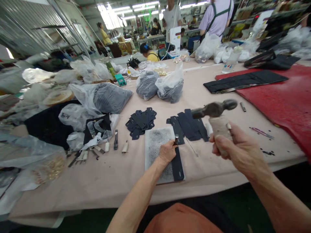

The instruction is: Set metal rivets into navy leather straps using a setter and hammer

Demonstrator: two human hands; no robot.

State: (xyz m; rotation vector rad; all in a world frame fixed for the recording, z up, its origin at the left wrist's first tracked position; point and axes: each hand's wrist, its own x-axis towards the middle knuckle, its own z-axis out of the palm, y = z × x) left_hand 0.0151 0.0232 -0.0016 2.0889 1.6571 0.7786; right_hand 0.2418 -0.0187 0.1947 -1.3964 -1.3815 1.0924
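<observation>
My left hand [167, 151] is closed around a short metal punch [176, 138], held upright at the far part of a dark strip [178, 165]. That strip lies along the right side of a pale, black-speckled board [155, 137]. Raised to the right, above the table, my right hand [233, 145] grips a hammer [215, 109] by its wrapped handle. The hammer head is well apart from the punch. Beyond the board lie two groups of dark cut pieces, a loose pile [142, 121] on the left and overlapping strips [190, 124] on the right.
Several hand tools [116, 139] lie left of the board. A thin metal rod [192, 148] and tweezers [262, 132] lie to the right. Filled plastic bags [170, 87] stand behind. A red sheet [279, 97] covers the right side. People work in the background.
</observation>
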